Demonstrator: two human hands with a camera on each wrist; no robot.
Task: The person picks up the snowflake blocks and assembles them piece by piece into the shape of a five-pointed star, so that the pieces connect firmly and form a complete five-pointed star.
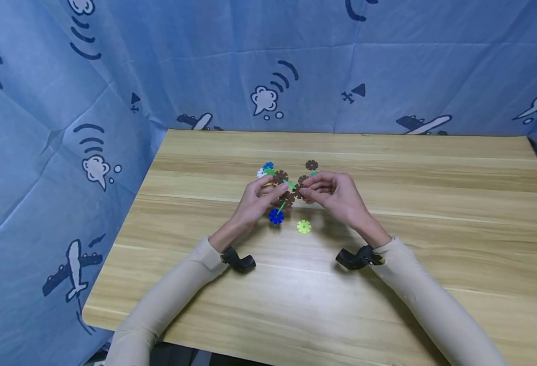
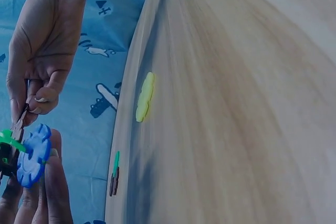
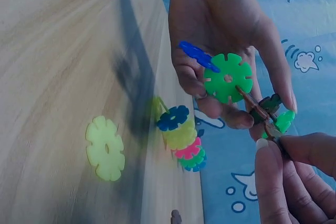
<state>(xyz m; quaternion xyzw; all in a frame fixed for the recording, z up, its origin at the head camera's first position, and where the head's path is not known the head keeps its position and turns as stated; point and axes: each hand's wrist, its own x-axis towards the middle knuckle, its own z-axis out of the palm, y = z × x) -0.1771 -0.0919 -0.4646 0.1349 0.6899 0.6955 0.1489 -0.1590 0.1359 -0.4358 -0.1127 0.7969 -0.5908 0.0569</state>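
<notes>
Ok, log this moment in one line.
left grip: holds joined disc cluster | right grip: pinches brown disc at cluster's edge | yellow-green disc: flat on table, apart

Left sleeve (image 1: 169, 300) and right sleeve (image 1: 428, 300) were long, plain beige, faintly creased. Left wrist camera (image 1: 242, 262) was black, curved, blunt-ended; right wrist camera (image 1: 356, 258) looked similarly black and bent.

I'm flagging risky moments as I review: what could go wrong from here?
A hard push might pop the blue notched disc off the green notched disc; they seem joined only at their edges. The brown notched disc, pinched by the right hand, could slip. The yellow-green notched disc lies loose on the table close by and might get knocked.
</notes>
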